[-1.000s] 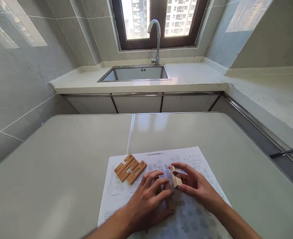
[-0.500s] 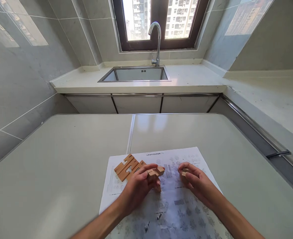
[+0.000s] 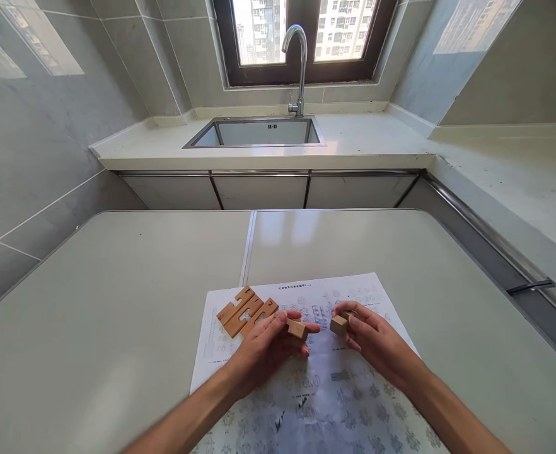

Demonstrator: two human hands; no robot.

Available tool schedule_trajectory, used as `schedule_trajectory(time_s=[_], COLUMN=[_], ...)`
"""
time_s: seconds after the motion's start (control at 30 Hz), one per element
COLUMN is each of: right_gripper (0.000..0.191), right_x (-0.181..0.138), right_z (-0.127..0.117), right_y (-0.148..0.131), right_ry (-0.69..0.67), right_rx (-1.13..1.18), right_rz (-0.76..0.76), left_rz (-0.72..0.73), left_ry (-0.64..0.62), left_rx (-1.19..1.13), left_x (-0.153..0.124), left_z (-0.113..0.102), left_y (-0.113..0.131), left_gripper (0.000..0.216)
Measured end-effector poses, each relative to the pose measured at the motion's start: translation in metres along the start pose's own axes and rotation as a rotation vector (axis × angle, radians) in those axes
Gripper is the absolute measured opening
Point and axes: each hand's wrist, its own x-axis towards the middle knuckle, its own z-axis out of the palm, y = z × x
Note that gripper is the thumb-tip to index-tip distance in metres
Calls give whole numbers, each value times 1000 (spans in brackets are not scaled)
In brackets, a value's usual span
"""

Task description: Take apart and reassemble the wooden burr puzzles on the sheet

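Note:
My left hand (image 3: pixel 273 340) is closed on a light wooden puzzle piece (image 3: pixel 297 329), whose blocky end sticks out past the thumb toward the right. Across a small gap, my right hand (image 3: pixel 370 331) grips another wooden puzzle piece (image 3: pixel 338 325) between thumb and fingers; its square end faces left and the rest is hidden. Several flat notched wooden pieces (image 3: pixel 240 320), some marked with numbers, lie side by side just beyond my left hand. Under both hands is a printed sheet of paper (image 3: pixel 325 372) with small line diagrams.
The sheet rests on a pale table (image 3: pixel 117 302) with a seam down its far half. Beyond it stands a white counter (image 3: pixel 367 135) with a sink (image 3: pixel 259 146) and a chrome faucet (image 3: pixel 302 69) below a window. Tiled wall borders the left side, another counter the right.
The piece in my left hand has turned, and less of it shows. My right hand has moved slightly left, its piece now more exposed. The camera view has tilted a little downward.

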Motion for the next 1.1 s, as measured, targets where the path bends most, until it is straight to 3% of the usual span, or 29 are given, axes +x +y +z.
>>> schedule_trajectory(time_s=[0.33,0.7,0.83,1.1], right_gripper=[42,40,38,34], right_x=[-3,-14,-16,-14], right_z=[5,9,15,12], right_y=[-1,0,-1,1], right_ry=[-97,-165,-216,-106], right_rx=[-31,-145,-203,-64], right_rz=[69,-9,-42,-73], left_rz=[-7,3,8,165], left_ry=[-26,-132,-206,-205], left_rx=[199,505,491,423], left_x=[0,-13,-13,-6], left_z=[2,15,13,4], left_y=[-3,8,5,-5], left_gripper=[54,62,55,34])
